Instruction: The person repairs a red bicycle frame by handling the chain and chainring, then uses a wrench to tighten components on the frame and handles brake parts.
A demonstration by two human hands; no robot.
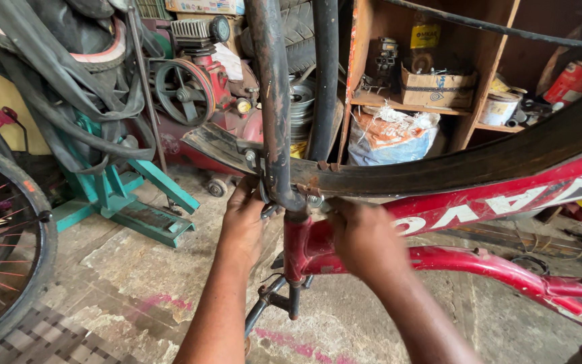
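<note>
A red bicycle frame (479, 259) lies upside down in front of me, its dark rusty fork (274, 101) rising toward the top of the view. A black mudguard (439, 168) curves across from the fork crown to the right. My left hand (244, 219) grips at the fork crown where a bolt and bracket sit (264, 182). On the other side of the crown my right hand (365, 239) presses against the head tube (296, 246), fingers curled at a nut. Whether either hand holds a tool is hidden.
A bicycle wheel (1, 256) stands at the left edge. Behind are a teal metal stand (122, 195), a red compressor with a pulley (190, 84), hanging rubber tubes, a tyre, and a wooden shelf (399, 104) with boxes, tins and a sack. Concrete floor lies below.
</note>
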